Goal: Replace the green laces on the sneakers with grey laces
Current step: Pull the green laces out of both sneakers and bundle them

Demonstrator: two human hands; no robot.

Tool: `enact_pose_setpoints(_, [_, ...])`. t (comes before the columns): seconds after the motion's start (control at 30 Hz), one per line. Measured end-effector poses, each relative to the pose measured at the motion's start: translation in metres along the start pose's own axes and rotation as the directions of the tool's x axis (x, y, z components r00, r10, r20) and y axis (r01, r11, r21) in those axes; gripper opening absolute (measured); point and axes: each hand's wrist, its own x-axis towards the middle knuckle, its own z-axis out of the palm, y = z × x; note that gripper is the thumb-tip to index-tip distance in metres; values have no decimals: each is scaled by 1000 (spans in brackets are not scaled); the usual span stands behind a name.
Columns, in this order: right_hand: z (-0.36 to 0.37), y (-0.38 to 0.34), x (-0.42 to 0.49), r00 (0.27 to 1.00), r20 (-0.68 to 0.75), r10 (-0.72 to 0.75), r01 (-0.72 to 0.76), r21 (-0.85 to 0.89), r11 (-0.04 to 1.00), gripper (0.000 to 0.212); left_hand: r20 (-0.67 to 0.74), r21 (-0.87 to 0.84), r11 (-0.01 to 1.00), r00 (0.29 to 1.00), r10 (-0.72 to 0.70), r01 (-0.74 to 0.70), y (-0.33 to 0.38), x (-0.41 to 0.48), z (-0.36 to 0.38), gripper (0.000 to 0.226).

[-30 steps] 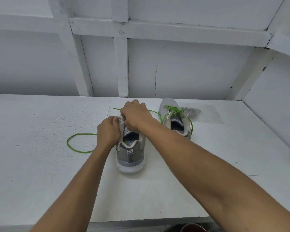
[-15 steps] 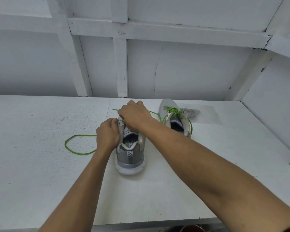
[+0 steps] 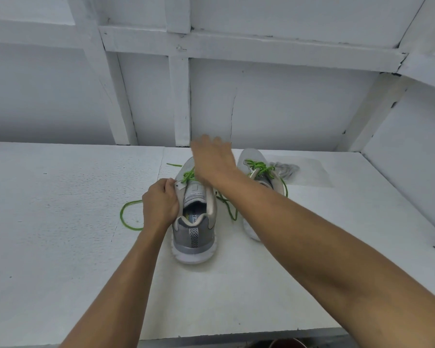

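Note:
A grey sneaker (image 3: 194, 237) stands on the white table (image 3: 60, 234), heel toward me. My left hand (image 3: 160, 204) grips its left collar and eyelet flap. A green lace (image 3: 188, 175) crosses its upper, and a loose loop of it (image 3: 126, 217) lies to the left. My right hand (image 3: 214, 162) is blurred above the toe, fingers pointing away; whether it pinches the lace is unclear. A second sneaker (image 3: 253, 159) with its green lace (image 3: 258, 168) threaded stands to the right, partly behind my right forearm. The grey laces (image 3: 285, 169) lie bunched beyond it.
A clear plastic sheet (image 3: 312, 174) lies under the grey laces. White panelled walls (image 3: 274, 109) close the back and right side. A brown round object (image 3: 286, 344) shows below the table's front edge.
My right hand has left the sneaker's eyelets and swung up and away over the toe. The tongue and lacing are now uncovered. My left hand keeps its grip.

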Motion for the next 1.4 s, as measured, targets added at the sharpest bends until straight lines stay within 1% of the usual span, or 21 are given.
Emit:
enact_pose_setpoints(0.07, [6, -12, -7, 986, 48, -162, 162, -8, 987, 50, 0, 14, 1000, 1000, -1, 1, 0, 0, 0, 37])
enact_pose_setpoints(0.1, [10, -16, -11, 978, 61, -201, 204, -46, 978, 46, 1, 17, 1000, 1000, -1, 1, -1, 0, 0, 38])
enact_pose_setpoints(0.17, [17, -18, -15, 976, 58, -212, 217, -93, 972, 40, 1, 8, 1000, 1000, 1, -1, -1, 0, 0, 38])
enact_pose_setpoints(0.27, [8, -9, -13, 980, 16, -199, 200, -70, 977, 34, -3, 9, 1000, 1000, -4, 4, 2, -2, -1, 38])
enact_pose_setpoints(0.33, [-7, 6, -4, 994, -83, -77, 76, -21, 997, 31, -1, 16, 1000, 1000, -6, 6, 2, -1, -2, 38])
enact_pose_setpoints(0.4, [-21, 25, 5, 979, -155, 136, -129, 57, 990, 30, 5, 20, 1000, 1000, -2, 2, 2, -1, -2, 38])
enact_pose_setpoints(0.47, [-25, 32, 7, 963, -118, 244, -235, 83, 968, 36, 8, 21, 1000, 1000, -4, 4, 2, -1, -3, 38])
enact_pose_setpoints(0.5, [-25, 29, 6, 974, -79, 214, -208, 80, 975, 41, 6, 25, 1000, 1000, -5, 5, 2, -1, -2, 39])
enact_pose_setpoints(0.57, [-17, 11, 1, 999, 12, 46, -47, 91, 995, 46, 2, 34, 999, 1000, -8, 8, 3, -2, -2, 39])
enact_pose_setpoints(0.63, [-2, -9, -8, 987, 120, -105, 98, 64, 993, 44, -1, 32, 999, 1000, -7, 7, 3, -2, -2, 40])
enact_pose_setpoints(0.67, [5, -16, -12, 979, 153, -136, 132, 35, 991, 42, -1, 31, 1000, 1000, -2, 2, 2, -2, -2, 41])
enact_pose_setpoints(0.73, [11, -20, -15, 980, 154, -129, 130, 8, 992, 38, -3, 33, 999, 1000, 8, -8, 3, -2, -2, 40])
enact_pose_setpoints(0.83, [1, -8, -11, 992, 90, -93, 93, 8, 996, 30, -10, 39, 999, 1000, 8, -8, 2, -2, -3, 42])
enact_pose_setpoints(0.9, [-14, 13, -4, 999, -31, 8, -8, -10, 1000, 29, -13, 27, 1000, 1000, 7, -6, 2, -2, -2, 43])
enact_pose_setpoints(0.97, [-26, 34, 5, 979, -142, 149, -152, -16, 988, 33, -13, 23, 1000, 1000, 4, -4, 2, -3, -2, 43])
enact_pose_setpoints(1.03, [-28, 41, 7, 975, -125, 185, -193, -48, 980, 41, -10, 26, 1000, 1000, 3, -3, 2, -2, -2, 43])
enact_pose_setpoints(1.13, [-17, 21, 1, 996, -18, 86, -85, 45, 995, 53, -9, 27, 1000, 1000, 2, -2, 1, -1, -1, 43])
enact_pose_setpoints(1.2, [-3, 2, -7, 996, 91, -22, 15, 80, 997, 51, -12, 20, 1000, 1000, 3, -3, 1, -1, -1, 43])
enact_pose_setpoints(1.27, [8, -12, -12, 981, 173, -93, 89, 29, 996, 44, -17, 13, 1000, 1000, 5, -4, 2, -2, -2, 43])
enact_pose_setpoints(1.33, [10, -14, -13, 978, 178, -106, 106, 8, 994, 36, -20, 10, 1000, 1000, 4, -4, 2, -2, -1, 43])
enact_pose_setpoints(1.4, [6, -9, -11, 987, 127, -101, 97, 35, 995, 30, -20, 10, 1000, 1000, 0, 0, 2, -2, -1, 43])
